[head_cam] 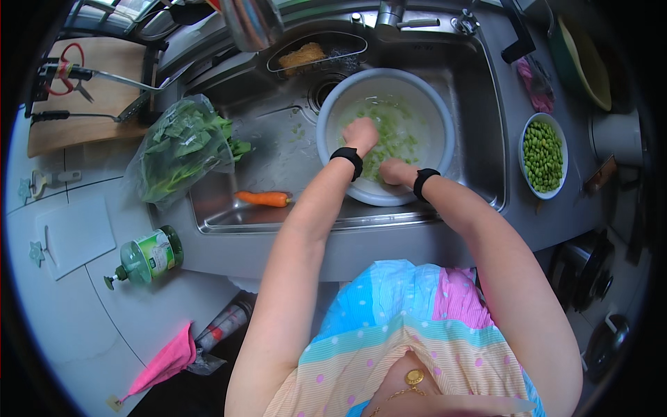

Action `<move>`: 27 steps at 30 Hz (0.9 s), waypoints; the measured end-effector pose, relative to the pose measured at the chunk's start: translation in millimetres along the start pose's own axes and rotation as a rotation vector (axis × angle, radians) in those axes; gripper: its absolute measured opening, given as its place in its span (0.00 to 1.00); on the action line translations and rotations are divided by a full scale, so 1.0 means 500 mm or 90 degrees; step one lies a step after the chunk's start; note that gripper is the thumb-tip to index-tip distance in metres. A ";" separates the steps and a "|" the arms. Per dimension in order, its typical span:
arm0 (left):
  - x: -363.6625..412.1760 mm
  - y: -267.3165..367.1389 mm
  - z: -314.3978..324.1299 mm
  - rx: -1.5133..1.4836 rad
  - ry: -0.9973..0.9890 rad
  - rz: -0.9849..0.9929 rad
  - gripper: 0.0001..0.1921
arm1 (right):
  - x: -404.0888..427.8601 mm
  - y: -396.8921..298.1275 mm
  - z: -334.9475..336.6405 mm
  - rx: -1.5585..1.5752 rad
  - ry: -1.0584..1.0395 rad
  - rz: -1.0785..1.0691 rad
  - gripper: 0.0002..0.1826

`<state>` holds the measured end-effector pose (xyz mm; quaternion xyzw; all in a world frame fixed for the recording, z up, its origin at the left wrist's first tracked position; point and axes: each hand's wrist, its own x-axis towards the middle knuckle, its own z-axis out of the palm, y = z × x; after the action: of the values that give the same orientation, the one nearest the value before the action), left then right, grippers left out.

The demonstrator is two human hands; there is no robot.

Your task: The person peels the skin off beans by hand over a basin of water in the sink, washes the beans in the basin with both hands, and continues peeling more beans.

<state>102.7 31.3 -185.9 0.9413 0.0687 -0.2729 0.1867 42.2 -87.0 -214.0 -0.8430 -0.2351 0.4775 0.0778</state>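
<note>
My left hand (360,134) and my right hand (396,172) reach into a round plastic basin (447,138) of water, knuckles up. Their fingers are bent downward and mostly hidden, so whether they hold anything cannot be seen. Small light-green pieces (388,133), perhaps beans or skins, lie in the water around both hands. The basin stands in a stainless steel sink (271,140). To its left, an orange carrot (263,198) lies on the sink floor. A clear plastic bag of leafy greens (182,151) rests over the sink's left edge.
On the right counter is a bowl heaped with green beans (543,154). A wire caddy with a sponge (302,56) and a faucet (391,15) are behind. At left are a wooden cutting board (99,125), a white board (78,237), a pump bottle (148,255) and a hanging pink cloth (164,359).
</note>
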 end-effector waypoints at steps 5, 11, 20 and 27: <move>-0.002 0.015 0.003 -0.013 -0.017 -0.013 0.14 | 0.036 0.027 0.034 -0.117 -0.046 -0.156 0.13; 0.011 -0.013 0.034 0.014 0.162 0.029 0.13 | 0.073 0.038 0.034 0.126 -0.109 0.068 0.07; 0.036 -0.027 0.110 0.127 -0.100 0.166 0.10 | 0.035 0.028 0.015 0.080 -0.134 -0.036 0.05; 0.051 -0.033 0.066 0.227 -0.267 0.225 0.11 | 0.046 0.053 0.020 0.025 -0.111 -0.069 0.03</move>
<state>104.2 34.3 -230.5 0.8799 -0.1844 -0.4316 0.0736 52.3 -100.5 -246.5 -0.7826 -0.2766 0.5488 0.0996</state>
